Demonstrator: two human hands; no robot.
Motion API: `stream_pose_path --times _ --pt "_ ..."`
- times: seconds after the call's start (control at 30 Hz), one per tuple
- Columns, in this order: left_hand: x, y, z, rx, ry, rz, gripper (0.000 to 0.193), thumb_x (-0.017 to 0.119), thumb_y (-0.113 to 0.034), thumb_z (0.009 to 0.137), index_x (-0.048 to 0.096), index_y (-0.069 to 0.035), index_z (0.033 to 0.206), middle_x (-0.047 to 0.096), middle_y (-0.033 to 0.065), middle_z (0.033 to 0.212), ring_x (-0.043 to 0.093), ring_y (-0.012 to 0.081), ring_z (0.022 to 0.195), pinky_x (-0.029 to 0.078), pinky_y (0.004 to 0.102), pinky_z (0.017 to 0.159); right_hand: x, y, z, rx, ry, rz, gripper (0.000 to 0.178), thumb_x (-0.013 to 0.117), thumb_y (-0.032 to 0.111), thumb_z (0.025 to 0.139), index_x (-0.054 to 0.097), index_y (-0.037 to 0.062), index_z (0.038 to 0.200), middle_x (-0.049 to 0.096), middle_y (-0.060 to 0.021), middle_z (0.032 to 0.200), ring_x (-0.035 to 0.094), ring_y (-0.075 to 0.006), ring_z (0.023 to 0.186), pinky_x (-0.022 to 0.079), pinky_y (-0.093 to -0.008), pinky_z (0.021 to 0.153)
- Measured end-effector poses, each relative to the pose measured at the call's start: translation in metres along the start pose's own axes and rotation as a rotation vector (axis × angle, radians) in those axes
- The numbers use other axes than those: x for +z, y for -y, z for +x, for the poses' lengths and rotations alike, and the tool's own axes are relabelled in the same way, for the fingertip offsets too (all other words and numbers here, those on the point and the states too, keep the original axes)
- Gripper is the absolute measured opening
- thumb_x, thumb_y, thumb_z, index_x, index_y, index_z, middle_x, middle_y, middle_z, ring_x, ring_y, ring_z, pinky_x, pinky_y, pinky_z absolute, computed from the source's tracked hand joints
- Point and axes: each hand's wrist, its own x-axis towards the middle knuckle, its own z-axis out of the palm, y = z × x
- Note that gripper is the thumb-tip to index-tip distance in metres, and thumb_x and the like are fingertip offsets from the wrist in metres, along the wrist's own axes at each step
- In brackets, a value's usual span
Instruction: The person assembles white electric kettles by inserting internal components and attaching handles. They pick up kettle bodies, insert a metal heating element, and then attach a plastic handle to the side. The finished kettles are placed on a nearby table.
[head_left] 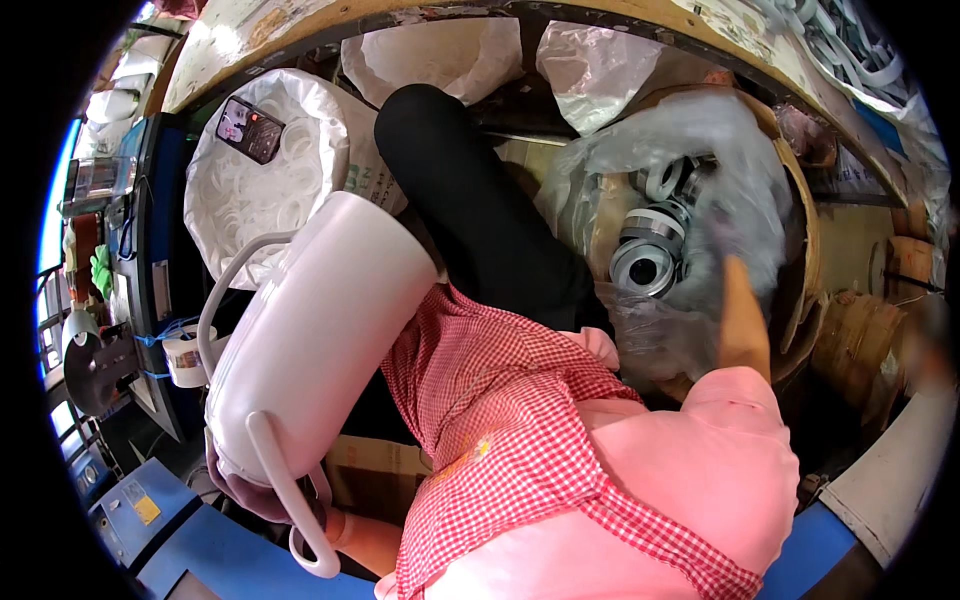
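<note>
A large white cylindrical jug body (320, 330) with two curved handles lies tilted across my left side, its broad end up toward my knee. My left hand (262, 497), in a purplish-grey glove, is closed round its lower end; part of the fingers is hidden by the jug. To the right, my right hand (722, 235) reaches into a carton (800, 225) lined with a clear plastic bag (590, 165). It is smeared by motion, so its fingers do not show clearly. Just beside it, several silver, white and black ring-shaped parts (645, 265) lie in the bag.
A white sack (345, 125) of translucent rings (265, 195) stands at the far left, with a phone (250, 130) on top. More white bags (430, 60) sit beneath the wooden table edge (590, 12). Strapped brown cardboard (858, 335) is at the right, a roll of tape (185, 358) at the left.
</note>
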Motion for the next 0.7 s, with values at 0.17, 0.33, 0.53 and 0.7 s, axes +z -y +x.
stream_pose_path --times 0.17,0.33,0.53,0.7 --pt "-0.002 0.024 -0.027 -0.263 -0.054 -0.238 0.057 0.055 -0.035 0.099 0.039 -0.001 0.141 0.05 0.02 0.139 0.055 0.0317 0.123 0.05 0.0466 0.101 -0.105 -0.107 -0.046 0.705 0.319 -0.387 0.056 0.049 0.052 0.097 0.055 0.0146 0.139 0.063 -0.0189 0.127 0.06 -0.0334 0.116 0.047 -0.0407 0.099" --pt "0.038 0.015 -0.033 -0.111 0.005 0.317 0.049 0.071 -0.022 0.086 0.055 0.004 0.124 0.067 0.0163 0.119 0.066 0.0287 0.105 0.053 0.0427 0.088 -0.089 0.038 -0.062 0.04 0.127 -0.057 0.058 0.051 0.056 0.09 0.067 0.0064 0.115 0.068 -0.023 0.113 0.064 -0.0353 0.11 0.047 -0.0443 0.097" --pt "0.041 0.075 -0.061 -0.191 -0.156 0.089 0.056 0.074 -0.013 0.083 0.047 -0.001 0.13 0.059 0.0165 0.132 0.062 0.0286 0.114 0.05 0.0424 0.097 -0.008 0.083 -0.087 0.28 0.499 0.035 0.101 0.055 0.076 0.078 0.049 -0.0042 0.139 0.051 -0.027 0.141 0.054 -0.0394 0.126 0.039 -0.0475 0.109" --pt "0.056 0.048 -0.051 -0.472 -0.161 0.081 0.056 0.045 -0.03 0.103 0.035 -0.001 0.149 0.049 0.0165 0.144 0.051 0.0298 0.128 0.043 0.0405 0.107 0.016 0.084 -0.105 0.358 0.955 0.53 0.096 0.072 0.065 0.071 0.054 -0.0064 0.132 0.06 -0.0223 0.126 0.059 -0.0345 0.115 0.045 -0.0443 0.1"
